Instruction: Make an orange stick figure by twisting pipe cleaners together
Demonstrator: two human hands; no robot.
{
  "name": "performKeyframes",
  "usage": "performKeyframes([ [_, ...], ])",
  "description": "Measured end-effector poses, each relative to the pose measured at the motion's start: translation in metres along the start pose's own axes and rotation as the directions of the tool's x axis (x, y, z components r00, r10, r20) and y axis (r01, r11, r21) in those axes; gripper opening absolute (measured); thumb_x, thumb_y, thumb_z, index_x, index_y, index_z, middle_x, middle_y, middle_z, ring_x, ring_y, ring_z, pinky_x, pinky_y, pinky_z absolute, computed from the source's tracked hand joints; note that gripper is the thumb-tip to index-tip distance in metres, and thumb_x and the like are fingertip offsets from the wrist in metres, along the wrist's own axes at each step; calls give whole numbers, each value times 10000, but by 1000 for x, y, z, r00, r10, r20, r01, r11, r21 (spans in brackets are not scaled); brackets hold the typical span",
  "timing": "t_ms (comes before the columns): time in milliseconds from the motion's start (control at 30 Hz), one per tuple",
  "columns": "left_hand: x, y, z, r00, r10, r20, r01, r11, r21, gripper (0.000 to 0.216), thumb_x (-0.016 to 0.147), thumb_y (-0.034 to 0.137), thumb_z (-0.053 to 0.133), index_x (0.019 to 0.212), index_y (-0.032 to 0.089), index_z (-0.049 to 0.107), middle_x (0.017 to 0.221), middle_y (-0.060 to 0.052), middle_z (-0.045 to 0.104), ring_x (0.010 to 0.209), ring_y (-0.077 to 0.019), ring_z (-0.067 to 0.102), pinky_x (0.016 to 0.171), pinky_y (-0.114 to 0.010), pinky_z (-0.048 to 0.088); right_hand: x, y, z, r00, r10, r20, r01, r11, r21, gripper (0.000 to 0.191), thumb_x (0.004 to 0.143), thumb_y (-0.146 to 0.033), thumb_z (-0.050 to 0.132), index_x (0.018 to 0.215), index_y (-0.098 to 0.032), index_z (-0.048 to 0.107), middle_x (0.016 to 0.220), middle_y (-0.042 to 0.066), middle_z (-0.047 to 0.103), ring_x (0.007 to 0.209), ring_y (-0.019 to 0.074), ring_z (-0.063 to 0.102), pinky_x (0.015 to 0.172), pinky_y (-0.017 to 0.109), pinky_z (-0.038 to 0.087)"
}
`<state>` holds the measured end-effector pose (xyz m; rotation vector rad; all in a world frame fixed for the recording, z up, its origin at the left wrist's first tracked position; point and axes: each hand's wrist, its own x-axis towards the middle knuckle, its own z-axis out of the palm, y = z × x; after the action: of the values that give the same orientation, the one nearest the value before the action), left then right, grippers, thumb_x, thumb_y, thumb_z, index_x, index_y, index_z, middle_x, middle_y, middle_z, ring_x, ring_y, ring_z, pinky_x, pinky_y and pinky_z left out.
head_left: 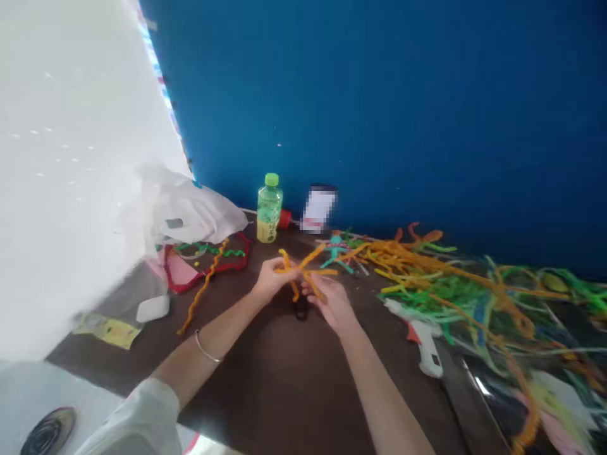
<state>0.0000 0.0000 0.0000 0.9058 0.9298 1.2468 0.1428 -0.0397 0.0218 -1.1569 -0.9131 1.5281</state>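
Note:
Above the middle of the dark table, both hands hold an orange pipe-cleaner figure (313,254) with several arms sticking out. My left hand (271,278) pinches it from the left, near its centre. On the other side, my right hand (332,299) has its fingers closed around one lower arm of it. A small dark object (300,309) lies on the table beneath the hands; its kind is unclear. A twisted orange pipe cleaner (202,294) lies to the left of my left forearm. Beyond my right hand sits a small turquoise pipe-cleaner figure (336,249).
A green-capped drink bottle (269,212) and a propped phone (318,208) stand against the blue wall. Right: a heap of orange and green pipe cleaners (427,272) and a white glue gun (429,351). Left: a white plastic bag (199,208), white case (153,308) and yellow packet (111,332).

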Motion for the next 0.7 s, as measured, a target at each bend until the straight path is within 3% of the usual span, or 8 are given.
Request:
performKeyframes([
  [100,4,2,0,998,-61,-15,56,974,-219,252,534,219,743,675,114,562,573,13,579,527,-74,542,549,-201,431,1,5,-1,974,-200,-105,177,965,-196,301,737,-432,562,766,-139,628,702,65,649,559,138,596,474,236,451],
  [167,5,3,0,995,-99,-4,93,948,-304,238,545,218,737,667,116,560,562,18,567,524,-67,536,546,-193,434,1,8,-3,876,-459,-149,359,826,-434,292,792,-404,495,847,-148,622,771,83,654,626,163,612,546,283,485],
  [267,6,3,-1,990,-138,25,138,933,-331,224,544,192,736,676,110,574,573,11,569,527,-62,537,550,-185,441,0,12,-7,578,-815,49,526,327,-785,234,842,-264,433,981,-175,599,910,100,643,838,196,604,745,349,481],
  [300,6,3,-2,989,-141,37,145,934,-327,220,546,184,735,681,107,579,580,8,572,527,-60,537,549,-183,442,0,13,-8,501,-849,169,531,147,-835,241,845,-209,422,1017,-185,589,953,101,636,912,197,585,803,357,459],
  [367,6,3,-3,987,-147,67,160,936,-313,208,552,178,732,678,102,585,589,4,574,516,-54,532,538,-178,441,-1,14,-10,412,-836,363,505,-122,-855,294,843,-134,412,1085,-204,563,1034,95,620,1022,193,540,876,358,412],
  [433,6,2,-4,980,-167,108,192,939,-287,202,556,179,732,673,96,590,592,0,575,501,-50,524,526,-178,440,-3,13,-10,372,-805,463,464,-271,-843,327,833,-110,443,1129,-213,539,1088,86,608,1085,190,504,915,351,370],
  [500,6,2,-4,971,-188,150,221,943,-248,211,546,178,740,667,93,590,584,-3,575,494,-54,522,524,-188,444,-4,12,-9,349,-789,505,433,-342,-834,328,822,-117,487,1129,-217,541,1088,70,620,1102,187,495,951,351,320],
  [700,5,4,-5,950,-211,228,241,964,-113,245,514,180,759,662,93,584,546,3,573,473,-67,527,520,-208,436,-7,9,-11,364,-767,528,433,-362,-826,265,828,-122,496,1051,-238,581,1015,22,662,1044,170,546,1000,383,178],
])
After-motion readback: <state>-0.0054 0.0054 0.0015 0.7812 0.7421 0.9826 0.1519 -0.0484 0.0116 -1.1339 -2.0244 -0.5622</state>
